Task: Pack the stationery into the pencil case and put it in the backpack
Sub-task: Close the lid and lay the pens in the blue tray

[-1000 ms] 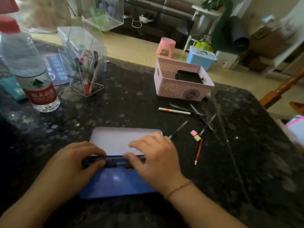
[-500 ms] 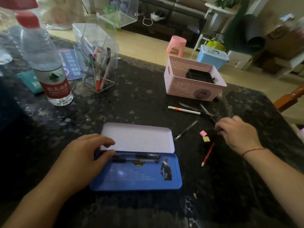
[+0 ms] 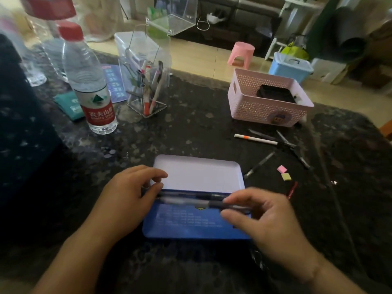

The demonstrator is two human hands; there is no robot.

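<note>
Open case (image 3: 197, 224) is lying flat on the dark worktop (image 3: 191, 128), blue tray nearest the person, pale lid (image 3: 198, 174) folded back beyond it. Two dark pens (image 3: 191, 199) are lying lengthwise along the tray's far edge, one just behind the other. Left hand (image 3: 127, 194) is resting at the tray's left end, thumb and forefinger pinching the left tips of the pens. Right hand (image 3: 263, 217) is hovering over the tray's right end, fingers curled, thumb and forefinger pinching the right end of the nearer pen; the frame is blurring here, so the exact contact is hard to read. Loose items are lying right of the case, apart from it: a white pen (image 3: 255, 139) with an orange band, several dark pens (image 3: 285, 141), another dark pen (image 3: 258, 165) near the lid's corner, a pink eraser (image 3: 281, 169) just beside a yellow eraser (image 3: 286, 176), and a red pencil (image 3: 292, 190) partly hidden behind the right hand. A pink basket (image 3: 265, 109) is sitting farther back. A water bottle (image 3: 90, 85) and a clear pen holder (image 3: 146, 81) are standing at left rear.
</note>
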